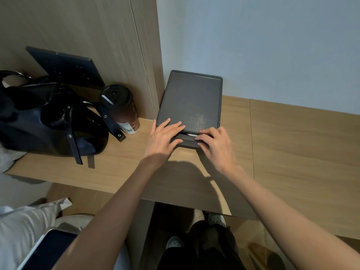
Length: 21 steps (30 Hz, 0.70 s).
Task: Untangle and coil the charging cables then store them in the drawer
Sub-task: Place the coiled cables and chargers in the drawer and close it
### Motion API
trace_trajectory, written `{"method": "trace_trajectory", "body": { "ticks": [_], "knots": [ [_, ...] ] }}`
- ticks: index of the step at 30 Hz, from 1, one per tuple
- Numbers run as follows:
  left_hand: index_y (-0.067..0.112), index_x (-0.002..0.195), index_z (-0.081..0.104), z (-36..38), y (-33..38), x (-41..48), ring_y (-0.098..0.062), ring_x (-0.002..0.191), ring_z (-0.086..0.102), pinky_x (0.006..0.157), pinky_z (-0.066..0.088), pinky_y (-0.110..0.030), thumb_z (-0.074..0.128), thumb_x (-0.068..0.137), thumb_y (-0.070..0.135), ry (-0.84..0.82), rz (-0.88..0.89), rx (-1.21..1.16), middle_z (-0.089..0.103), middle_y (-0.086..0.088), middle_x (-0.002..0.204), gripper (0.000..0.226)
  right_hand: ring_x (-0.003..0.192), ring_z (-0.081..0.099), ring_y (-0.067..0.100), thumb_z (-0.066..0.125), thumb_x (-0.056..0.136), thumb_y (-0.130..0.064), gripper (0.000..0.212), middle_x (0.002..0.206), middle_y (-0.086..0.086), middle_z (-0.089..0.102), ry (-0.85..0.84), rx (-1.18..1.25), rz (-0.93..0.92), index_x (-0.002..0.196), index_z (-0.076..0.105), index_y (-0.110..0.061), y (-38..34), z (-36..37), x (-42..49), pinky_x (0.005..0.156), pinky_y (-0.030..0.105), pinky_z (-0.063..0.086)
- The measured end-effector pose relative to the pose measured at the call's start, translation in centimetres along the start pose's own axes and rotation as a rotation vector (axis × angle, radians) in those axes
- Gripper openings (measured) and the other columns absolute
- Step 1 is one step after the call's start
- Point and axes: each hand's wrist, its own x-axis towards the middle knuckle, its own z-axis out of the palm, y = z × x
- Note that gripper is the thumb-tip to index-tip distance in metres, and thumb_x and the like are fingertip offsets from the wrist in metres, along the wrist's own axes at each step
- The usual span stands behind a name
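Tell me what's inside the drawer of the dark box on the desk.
The drawer is open only a crack. A sliver of something white shows in the gap. The rest is hidden under the box top, the left hand and the right hand.
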Motion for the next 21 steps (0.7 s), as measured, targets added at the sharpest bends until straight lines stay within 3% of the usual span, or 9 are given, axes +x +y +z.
{"method": "trace_trajectory", "body": {
  "ticks": [3, 7, 11, 16, 21],
  "knots": [
    [0.019, 0.12, 0.062, 0.3, 0.0, -0.6, -0.028, 0.132, 0.043, 0.112, 0.014, -0.052, 0.069, 0.084, 0.023, 0.057, 0.05, -0.002, 0.059, 0.001, 0.131, 0.037, 0.079, 0.053, 0.03, 0.079, 0.076, -0.013, 0.022, 0.096, 0.002, 0.065, 0.024, -0.022, -0.005, 0.096, 0.076, -0.022, -0.3, 0.3, 0.0, 0.052, 0.03, 0.049],
    [0.016, 0.103, 0.066, 0.4, -0.2, -0.9, -0.031, 0.128, 0.047, 0.11, 0.022, -0.055, 0.065, 0.085, 0.025, 0.07, 0.062, 0.042, 0.061, -0.001, 0.127, 0.02, 0.087, 0.042, 0.025, 0.078, 0.076, -0.007, 0.031, 0.098, 0.007, 0.061, 0.012, -0.071, -0.065, 0.103, 0.075, -0.021, -0.2, 0.9, -0.1, 0.062, 0.027, 0.045],
    [0.022, 0.105, 0.071, 0.9, -0.9, -1.3, -0.03, 0.122, 0.05, 0.101, 0.039, -0.052, 0.047, 0.087, 0.038, 0.091, 0.12, 0.185, 0.063, 0.0, 0.124, 0.034, 0.089, 0.037, 0.023, 0.08, 0.072, 0.0, 0.039, 0.104, 0.009, 0.062, 0.013, -0.041, -0.086, 0.106, 0.074, -0.018, 0.6, 1.5, -0.4, 0.064, 0.038, 0.054],
    [0.018, 0.102, 0.067, 1.0, -0.3, -0.9, -0.029, 0.121, 0.047, 0.1, 0.035, -0.057, 0.044, 0.085, 0.04, 0.059, 0.071, 0.171, 0.062, -0.005, 0.121, 0.036, 0.088, 0.037, 0.022, 0.082, 0.068, 0.003, 0.041, 0.107, 0.009, 0.064, 0.042, -0.029, -0.127, 0.104, 0.074, -0.014, 1.1, 1.6, -0.5, 0.065, 0.033, 0.053],
    [0.015, 0.099, 0.068, 1.0, -0.1, -0.8, -0.032, 0.118, 0.053, 0.101, 0.033, -0.058, 0.054, 0.086, 0.031, 0.064, 0.049, 0.151, 0.063, -0.006, 0.117, 0.025, 0.088, 0.038, 0.021, 0.082, 0.068, 0.004, 0.043, 0.11, 0.009, 0.065, 0.056, -0.019, -0.125, 0.107, 0.073, -0.013, 1.2, 1.6, -0.7, 0.065, 0.029, 0.048]
  ]
}}
